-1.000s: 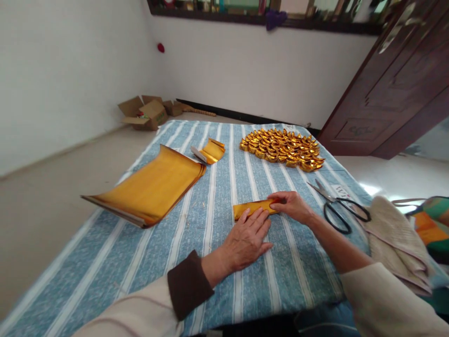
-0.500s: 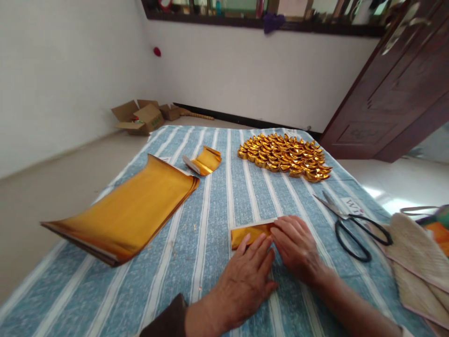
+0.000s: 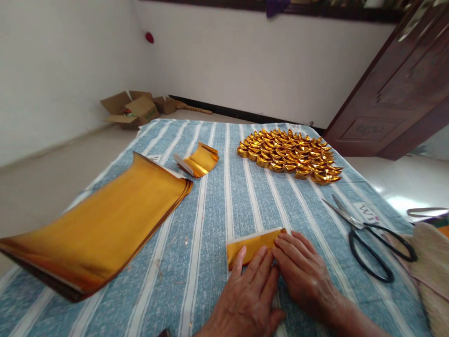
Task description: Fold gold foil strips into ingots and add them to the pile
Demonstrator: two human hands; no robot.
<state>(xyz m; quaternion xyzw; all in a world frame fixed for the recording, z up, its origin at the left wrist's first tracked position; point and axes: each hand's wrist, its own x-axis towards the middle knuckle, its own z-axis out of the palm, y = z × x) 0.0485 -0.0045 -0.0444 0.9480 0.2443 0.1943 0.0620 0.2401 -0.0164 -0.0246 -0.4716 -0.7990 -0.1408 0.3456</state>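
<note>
I see both hands low in the middle of the frame, lying flat on one small gold foil sheet on the striped blue cloth. The left hand has its fingers stretched and pressed down on the near edge of the sheet, and the right hand lies beside it with fingers also extended on the right end; neither hand is closed around anything. I judge that this sheet is only at an early fold, because it looks flat and long, with a white edge showing on top. In the upper right of the cloth there is a large group of finished gold folded pieces, so much work is done. At the left a thick stack of gold sheets lies waiting, and a smaller curled bundle near the centre top, so much remains. Black scissors lie at the right, untouched.
</note>
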